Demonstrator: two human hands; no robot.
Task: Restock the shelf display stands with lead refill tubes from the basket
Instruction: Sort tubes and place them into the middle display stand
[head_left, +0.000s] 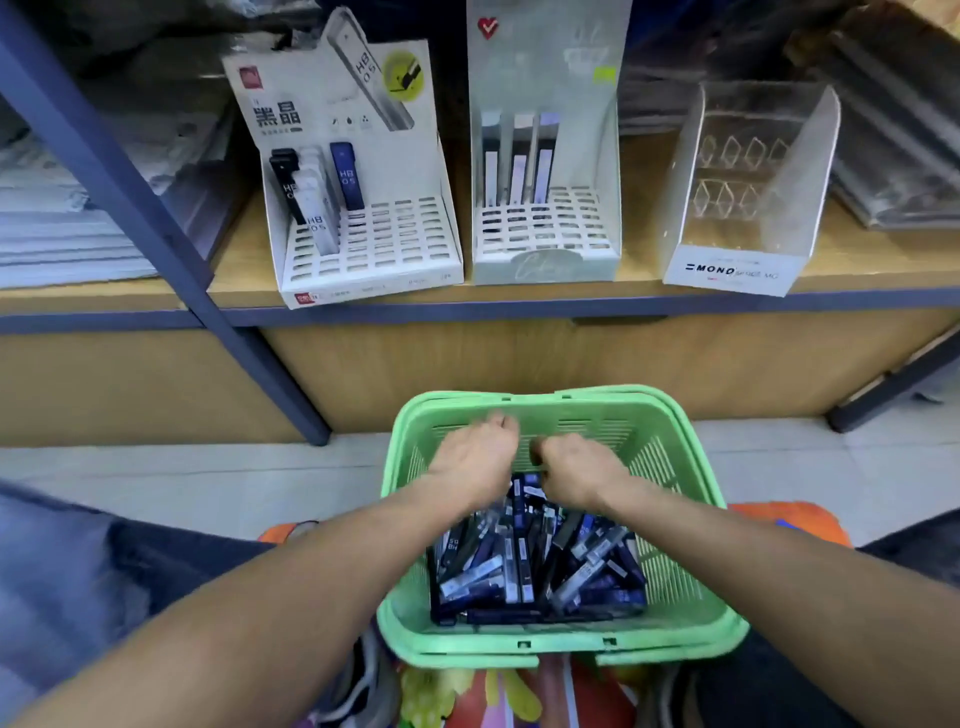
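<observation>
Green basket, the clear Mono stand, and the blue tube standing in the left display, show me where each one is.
green basket (563, 652): head view, near rim.
clear Mono stand (727, 270): head view, front label panel.
blue tube (345, 176): head view, middle of its body.

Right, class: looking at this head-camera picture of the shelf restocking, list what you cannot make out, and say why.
- Head view: whether the left hand or right hand holds a tube; the fingers are curled away and motion-blurred.
- Small print on the lead refill tubes in the green basket: too small, blurred.
- The bottom of the basket: hidden under the tubes.
- The contents of the clear stand: unclear behind its hazy plastic.
</observation>
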